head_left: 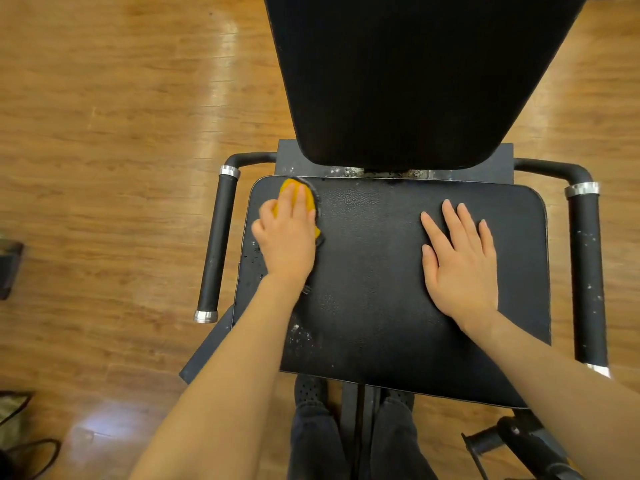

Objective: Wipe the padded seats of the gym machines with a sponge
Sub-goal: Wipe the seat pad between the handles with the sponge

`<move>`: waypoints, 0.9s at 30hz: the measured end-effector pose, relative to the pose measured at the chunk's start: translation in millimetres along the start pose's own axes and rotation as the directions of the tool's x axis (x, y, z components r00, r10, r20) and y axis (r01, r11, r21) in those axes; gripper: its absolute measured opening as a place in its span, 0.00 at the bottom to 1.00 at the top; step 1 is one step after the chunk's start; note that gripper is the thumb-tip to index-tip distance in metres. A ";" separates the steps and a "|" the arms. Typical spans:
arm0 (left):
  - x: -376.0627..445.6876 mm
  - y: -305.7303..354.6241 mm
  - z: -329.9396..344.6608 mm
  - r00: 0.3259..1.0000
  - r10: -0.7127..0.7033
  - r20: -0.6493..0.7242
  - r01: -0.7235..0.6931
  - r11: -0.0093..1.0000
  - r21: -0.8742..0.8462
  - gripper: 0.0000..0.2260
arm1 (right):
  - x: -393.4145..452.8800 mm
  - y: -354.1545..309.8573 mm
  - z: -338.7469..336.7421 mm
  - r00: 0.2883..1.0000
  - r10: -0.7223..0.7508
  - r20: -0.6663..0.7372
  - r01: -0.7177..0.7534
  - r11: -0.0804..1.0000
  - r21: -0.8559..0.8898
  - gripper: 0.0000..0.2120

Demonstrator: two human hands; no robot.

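The sponge (298,199), orange with a dark scouring rim, sits at the upper left corner of the padded seat (374,271), hard up against the seat's far edge and just inside its left edge. The left hand (287,233) is on top of it, fingers (300,202) laid over the orange face and the thumb tucked down its left side, so the hand has the sponge pressed flat to the pad. Small droplets or flecks speckle the seat's left margin beside the wrist, and a paler scuffed patch shows lower down near the forearm; whether that is foam or wear is hard to say from here.

Over on the right half of the seat, the right hand (460,261) lies palm down, fingers straight and slightly spread, holding nothing. Between the two hands there is a broad stretch of bare black pad, and more of it runs down toward the near edge at the bottom of the frame.

Above the seat, the black backrest (415,81) fills the upper centre, with a chipped metal strip in the gap between them. A handle (216,247) with silver end caps flanks the seat on the left, well clear of its edge, and a second handle (587,271) runs close along the right. Wooden floor (121,133) surrounds everything, and dark trouser legs (311,441) show below the seat.
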State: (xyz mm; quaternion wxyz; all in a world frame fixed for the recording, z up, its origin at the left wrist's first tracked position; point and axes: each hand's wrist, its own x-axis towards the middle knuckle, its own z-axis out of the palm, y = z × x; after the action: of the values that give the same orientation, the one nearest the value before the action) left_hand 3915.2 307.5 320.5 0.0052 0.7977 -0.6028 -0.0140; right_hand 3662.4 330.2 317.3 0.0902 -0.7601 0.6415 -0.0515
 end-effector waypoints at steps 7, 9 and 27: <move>-29.2 76.3 1.0 0.998 0.003 -0.065 -0.007 0.998 -0.056 0.20 | 0.4 -0.9 -0.5 1.000 0.006 0.013 -0.006 1.000 -0.021 0.24; -44.1 82.9 4.1 0.981 0.190 -0.047 -0.193 0.980 -0.045 0.21 | 0.5 -1.2 -0.2 1.000 0.014 0.017 -0.014 0.999 -0.030 0.24; -71.2 61.4 9.4 0.987 0.142 -0.074 -0.149 0.984 -0.098 0.21 | -0.1 -0.5 0.8 1.000 -0.002 -0.005 0.002 1.000 -0.017 0.24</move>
State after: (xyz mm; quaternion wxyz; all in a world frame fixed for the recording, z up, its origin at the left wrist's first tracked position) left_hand 3836.4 359.3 313.8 0.0678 0.7501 -0.6576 -0.0182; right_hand 3663.0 330.5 316.7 0.0820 -0.7614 0.6412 -0.0482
